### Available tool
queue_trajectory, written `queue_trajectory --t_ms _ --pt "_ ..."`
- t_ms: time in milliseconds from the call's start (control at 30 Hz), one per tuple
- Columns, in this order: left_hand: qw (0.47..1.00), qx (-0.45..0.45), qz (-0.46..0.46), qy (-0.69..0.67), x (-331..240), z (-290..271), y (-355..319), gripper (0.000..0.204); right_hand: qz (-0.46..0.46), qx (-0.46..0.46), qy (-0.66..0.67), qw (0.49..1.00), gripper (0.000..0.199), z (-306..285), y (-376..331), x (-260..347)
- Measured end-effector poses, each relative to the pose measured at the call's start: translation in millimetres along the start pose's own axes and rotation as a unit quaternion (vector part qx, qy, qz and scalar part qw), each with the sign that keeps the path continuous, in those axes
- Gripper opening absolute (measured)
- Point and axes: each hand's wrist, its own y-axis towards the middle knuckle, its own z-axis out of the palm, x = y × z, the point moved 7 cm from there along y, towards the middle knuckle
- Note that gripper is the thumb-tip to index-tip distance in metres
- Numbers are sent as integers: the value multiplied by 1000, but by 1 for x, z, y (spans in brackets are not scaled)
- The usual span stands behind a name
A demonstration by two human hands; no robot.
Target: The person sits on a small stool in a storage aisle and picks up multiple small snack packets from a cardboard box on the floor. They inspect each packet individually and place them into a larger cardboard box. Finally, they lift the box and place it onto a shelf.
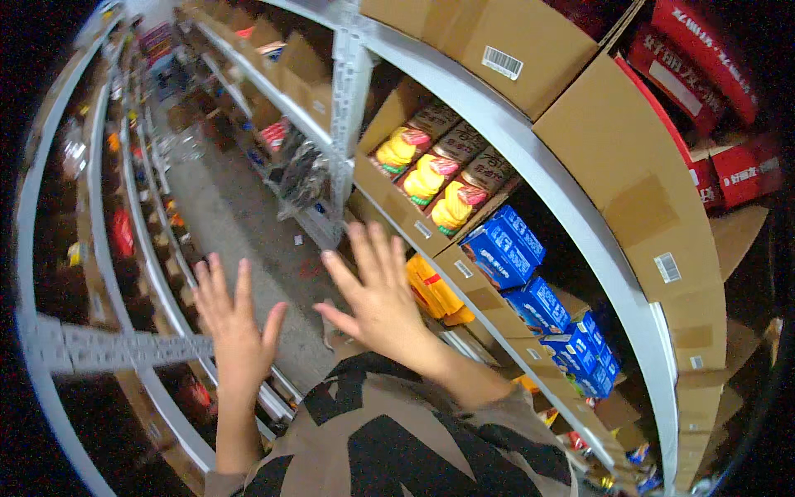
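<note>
Orange packs [434, 287] sit low, just right of my spread, empty right hand [385, 305]. My left hand [238, 327] is spread and empty too. Farther right, cardboard trays [489, 303] probably keep the blue boxes [503, 248] tidy. Left shelves [93, 182] look too blurry to name things.

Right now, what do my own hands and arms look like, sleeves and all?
Your left hand and right hand are both bare, with no gloves, rings or watch visible. The forearms are uncovered up to greyish-brown sleeves; the matching top has angular black patches.
</note>
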Motion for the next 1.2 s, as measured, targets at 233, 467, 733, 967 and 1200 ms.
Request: queue_trajectory --t_ms 233,467,733,967,1200 --pt "999 18 9 33 70 37 113 78 -3 -10 27 1000 74 69 114 -32" --pt "1000 -2 -17 9 164 31 221 81 -6 15 38 999 71 131 233 -31" --pt "999 6 -27 -17 304 67 335 78 -4 44 14 999 72 230 364 -22" --pt "999 26 -28 -15 422 99 437 78 23 74 44 996 70 309 490 -10" --pt "996 80 -49 7 526 148 538 80 158 108 54 980 65 384 581 -48"
